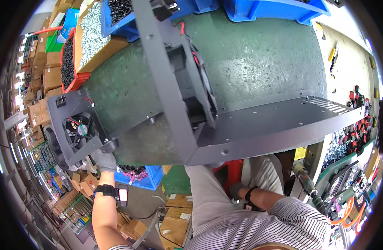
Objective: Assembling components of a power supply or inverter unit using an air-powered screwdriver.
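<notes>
Head view: bracket (250, 127) extends lengthwise rightward; left hand (104, 161) and right hand (237, 191) grips unclear.

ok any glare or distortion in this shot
Head view: glare speckles the green worktop; head view: the white tool board looks washed out; head view: fisheye bending seems to bow the slotted dark metal panel, and corners go black.

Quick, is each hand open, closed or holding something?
Left grey-gloved hand: at the dark metal fan panel; grip unclear.
Right grey-gloved hand: by the pale trousers; grip unclear.
</notes>
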{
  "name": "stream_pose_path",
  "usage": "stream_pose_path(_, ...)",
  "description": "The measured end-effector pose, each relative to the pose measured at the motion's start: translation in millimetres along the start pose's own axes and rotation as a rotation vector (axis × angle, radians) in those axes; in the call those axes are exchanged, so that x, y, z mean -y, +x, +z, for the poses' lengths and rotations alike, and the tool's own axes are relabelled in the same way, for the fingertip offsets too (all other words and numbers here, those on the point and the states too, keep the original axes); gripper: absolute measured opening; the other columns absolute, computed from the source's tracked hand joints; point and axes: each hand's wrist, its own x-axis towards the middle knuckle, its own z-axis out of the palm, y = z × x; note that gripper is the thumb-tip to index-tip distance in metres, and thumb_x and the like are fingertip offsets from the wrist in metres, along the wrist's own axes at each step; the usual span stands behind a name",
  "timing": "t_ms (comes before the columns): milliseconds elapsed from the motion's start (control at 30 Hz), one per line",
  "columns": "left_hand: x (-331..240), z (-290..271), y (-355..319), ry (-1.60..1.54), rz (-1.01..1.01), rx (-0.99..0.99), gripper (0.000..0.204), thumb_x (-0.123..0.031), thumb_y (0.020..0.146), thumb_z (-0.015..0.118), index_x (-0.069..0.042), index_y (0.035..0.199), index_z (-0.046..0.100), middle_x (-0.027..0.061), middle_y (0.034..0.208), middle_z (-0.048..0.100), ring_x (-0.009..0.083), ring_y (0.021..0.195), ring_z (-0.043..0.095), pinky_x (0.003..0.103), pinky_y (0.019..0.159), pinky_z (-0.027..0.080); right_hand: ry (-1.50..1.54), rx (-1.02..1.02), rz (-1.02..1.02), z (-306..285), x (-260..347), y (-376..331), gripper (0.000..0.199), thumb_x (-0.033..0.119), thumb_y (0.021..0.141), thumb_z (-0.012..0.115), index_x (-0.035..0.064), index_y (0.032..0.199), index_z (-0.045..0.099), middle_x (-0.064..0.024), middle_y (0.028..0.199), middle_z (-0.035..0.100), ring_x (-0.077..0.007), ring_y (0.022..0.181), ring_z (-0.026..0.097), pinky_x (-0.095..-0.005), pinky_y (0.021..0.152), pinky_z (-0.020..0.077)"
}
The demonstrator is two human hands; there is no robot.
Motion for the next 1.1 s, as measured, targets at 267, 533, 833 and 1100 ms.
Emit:
stream_pose_path(267, -32.2, -25.1, -1.3, 0.096, -0.07, 0.253, 0.033, -0.028, 0.093, 0.048, -0.003, 0.095, 0.069, 0.0232, 0.1, 0.065, 0.0421, 0.101, 0.058, 0.051, 0.09, 0.042, -0.012, -0.114, 0.081, -68.1, -59.2, 7.8, 0.034, 0.033, 0.077, 0.068, 0.0092, 0.1, 0.074, -0.0159, 0.106, 0.069, -0.0322, 0.097, 0.067, -0.0429, 0.085, 0.0527)
stream_pose_path(533, -12.0, -4.0, -2.8, 0.223, 0.0, 0.621, 0.028, -0.025, 0.09, 0.052, -0.004, 0.103, 0.066, 0.0209, 0.099, 0.066, 0.0418, 0.098, 0.06, 0.051, 0.081, 0.047, 0.101, -0.258, 0.189, -103.8, -118.2, -82.3, 0.036, 0.037, 0.08, 0.063, 0.009, 0.101, 0.073, -0.0176, 0.107, 0.068, -0.0339, 0.099, 0.065, -0.0436, 0.088, 0.0511)
stream_pose_path(833, -20.7, -7.9, -5.7, 0.121, -0.013, 0.162, 0.04, -0.022, 0.091, 0.055, -0.005, 0.127, 0.052, 0.0186, 0.134, 0.051, 0.0399, 0.125, 0.046, 0.049, 0.102, 0.038, 0.11, -0.592, 0.214, -177.8, -132.9, -94.3, 0.04, 0.04, 0.081, 0.061, 0.0087, 0.103, 0.072, -0.0185, 0.109, 0.067, -0.0347, 0.102, 0.063, -0.0441, 0.091, 0.0495)
stream_pose_path(1100, -15.4, -10.2, 3.0, -0.854, -0.06, -0.167, 0.042, -0.021, 0.094, 0.054, -0.003, 0.132, 0.051, 0.0149, 0.129, 0.054, 0.0306, 0.114, 0.052, 0.036, 0.099, 0.04, -0.123, -1.264, 0.042, -236.2, -135.6, -67.2, 0.043, 0.042, 0.082, 0.059, 0.0085, 0.106, 0.071, -0.0192, 0.112, 0.066, -0.0355, 0.105, 0.062, -0.0446, 0.093, 0.0481)
